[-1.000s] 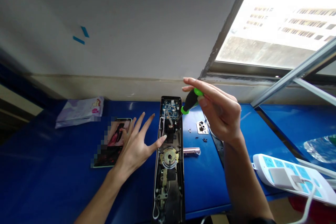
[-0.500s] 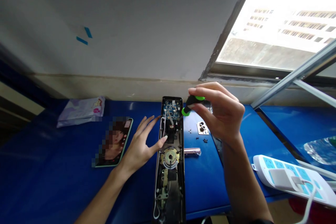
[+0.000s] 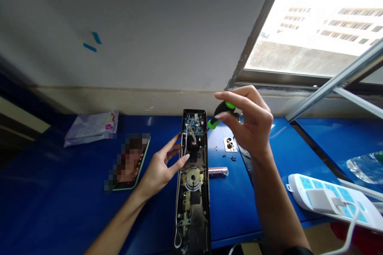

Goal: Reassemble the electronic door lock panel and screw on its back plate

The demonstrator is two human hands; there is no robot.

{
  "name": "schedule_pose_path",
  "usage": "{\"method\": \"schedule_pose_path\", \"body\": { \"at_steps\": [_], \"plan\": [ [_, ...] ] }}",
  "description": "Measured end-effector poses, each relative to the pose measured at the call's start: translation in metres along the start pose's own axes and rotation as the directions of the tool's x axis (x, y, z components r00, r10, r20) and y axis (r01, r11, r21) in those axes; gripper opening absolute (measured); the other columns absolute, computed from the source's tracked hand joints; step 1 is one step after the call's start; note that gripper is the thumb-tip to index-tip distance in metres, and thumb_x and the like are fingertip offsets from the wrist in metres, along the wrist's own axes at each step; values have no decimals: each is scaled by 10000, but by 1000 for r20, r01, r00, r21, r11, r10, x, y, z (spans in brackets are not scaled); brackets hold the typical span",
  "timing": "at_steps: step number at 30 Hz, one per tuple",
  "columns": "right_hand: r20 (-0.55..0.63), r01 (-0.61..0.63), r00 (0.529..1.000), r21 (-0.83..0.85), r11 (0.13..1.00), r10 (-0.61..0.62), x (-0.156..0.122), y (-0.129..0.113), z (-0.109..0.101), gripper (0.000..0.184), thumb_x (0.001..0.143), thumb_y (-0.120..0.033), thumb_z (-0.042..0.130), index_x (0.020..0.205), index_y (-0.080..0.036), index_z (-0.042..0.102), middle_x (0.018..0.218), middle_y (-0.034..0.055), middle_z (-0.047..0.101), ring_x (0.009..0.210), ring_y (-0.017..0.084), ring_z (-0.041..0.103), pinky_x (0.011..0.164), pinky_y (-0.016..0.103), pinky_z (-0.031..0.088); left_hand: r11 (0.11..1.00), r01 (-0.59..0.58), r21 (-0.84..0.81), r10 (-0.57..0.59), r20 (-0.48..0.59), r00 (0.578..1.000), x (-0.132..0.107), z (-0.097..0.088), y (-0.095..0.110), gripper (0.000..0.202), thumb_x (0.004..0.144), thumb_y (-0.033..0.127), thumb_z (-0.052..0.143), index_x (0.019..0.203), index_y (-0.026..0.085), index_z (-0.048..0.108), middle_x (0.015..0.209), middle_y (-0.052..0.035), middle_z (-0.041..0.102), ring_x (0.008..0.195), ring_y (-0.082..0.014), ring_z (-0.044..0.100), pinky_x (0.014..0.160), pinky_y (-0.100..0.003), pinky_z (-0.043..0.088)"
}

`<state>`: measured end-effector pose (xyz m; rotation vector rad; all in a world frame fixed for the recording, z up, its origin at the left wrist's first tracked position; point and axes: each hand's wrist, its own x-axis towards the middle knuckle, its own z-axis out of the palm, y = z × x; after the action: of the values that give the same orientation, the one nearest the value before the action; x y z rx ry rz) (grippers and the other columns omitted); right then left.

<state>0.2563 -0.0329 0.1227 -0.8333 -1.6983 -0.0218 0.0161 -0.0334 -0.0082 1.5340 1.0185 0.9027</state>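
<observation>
An opened smart door lock panel (image 3: 200, 163), long and black, lies lengthwise before me with its inside facing up. A blue circuit board (image 3: 197, 123) sits at its far end, with a grey ribbon cable and white wires. Lower down is a round metal hub (image 3: 193, 178). My left hand (image 3: 163, 167) grips the panel's left side, thumb over the rim and fingers along the outer wall. In my right hand (image 3: 249, 121), a green and black screwdriver (image 3: 221, 113) is pinched between thumb and fingers. It slants down-left, its tip near the panel's right side below the board; exact contact is unclear.
Right of the panel lie small screws (image 3: 233, 158), a square metal plate (image 3: 230, 144) and a wrapped pinkish cylinder (image 3: 218, 171). A phone (image 3: 131, 163) and a purple-white packet (image 3: 91, 127) are at left. A power strip (image 3: 332, 199) and a clear bottle (image 3: 365, 167) are at right.
My right hand has shifted slightly up and left, and the screwdriver handle is turned and tilted more to the right. My left fingers have drawn closer together against the panel's side.
</observation>
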Motion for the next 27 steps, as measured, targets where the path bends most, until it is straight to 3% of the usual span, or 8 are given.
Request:
{"method": "schedule_pose_path", "body": {
  "at_steps": [2,4,7,9,14,19,22,27],
  "plan": [
    [90,-37,996,104,994,27,1,-1,0,364,1031,-243,592,1357,-354,711,1243,44,724,1107,215,717,973,447,625,1000,6,-6,-6,-10,1000,-1,0,1,891,882,543,747,1601,125,429,1407,-140,708,1268,-296,703,1152,-454,545],
    [149,-83,987,200,976,53,1,-1,0,405,1049,-211,542,1404,-354,676,1305,42,724,1115,216,734,969,454,639,1000,11,-16,-11,-17,1000,-1,0,2,898,868,548,759,1594,125,440,1376,-142,725,1263,-306,707,1144,-467,552],
    [42,-55,998,106,993,50,0,-1,2,307,923,-288,781,1222,-354,777,1050,21,741,926,202,721,798,406,665,999,20,-36,-21,-19,1000,-1,1,5,900,851,553,770,1586,139,456,1343,-136,743,1269,-320,704,1141,-487,553],
    [-14,-25,1000,0,1000,25,-1,-2,3,291,872,-339,838,1159,-357,796,950,17,683,897,203,673,782,406,649,999,27,-44,-27,-19,999,-1,1,6,907,841,555,778,1586,150,457,1335,-130,748,1259,-323,710,1139,-496,554],
    [204,-97,977,175,980,60,0,-7,3,417,1073,-264,490,1462,-340,619,1346,73,683,1197,243,687,957,474,640,999,24,-36,-25,-25,999,-1,3,7,929,832,568,773,1590,136,452,1344,-139,744,1247,-324,718,1138,-497,557],
    [105,-35,994,181,983,16,0,-8,5,350,909,-246,801,1245,-340,769,1037,22,734,892,182,728,775,376,671,998,30,-58,-31,-14,999,-2,4,9,962,836,599,762,1612,141,424,1376,-150,730,1295,-343,691,1156,-521,533],
    [112,9,993,179,984,-29,1,-10,8,367,872,-244,845,1222,-334,781,960,8,681,815,150,684,689,324,640,995,41,-91,-40,7,999,-2,4,10,965,836,589,775,1616,145,419,1386,-150,725,1320,-350,673,1168,-530,518],
    [281,-67,960,189,980,12,2,-15,5,502,957,-121,685,1417,-322,654,1303,59,727,1112,222,740,914,417,681,993,26,-112,-24,18,1000,-2,3,7,926,863,534,776,1617,140,410,1421,-144,704,1342,-328,659,1191,-503,500]
  ]
}}
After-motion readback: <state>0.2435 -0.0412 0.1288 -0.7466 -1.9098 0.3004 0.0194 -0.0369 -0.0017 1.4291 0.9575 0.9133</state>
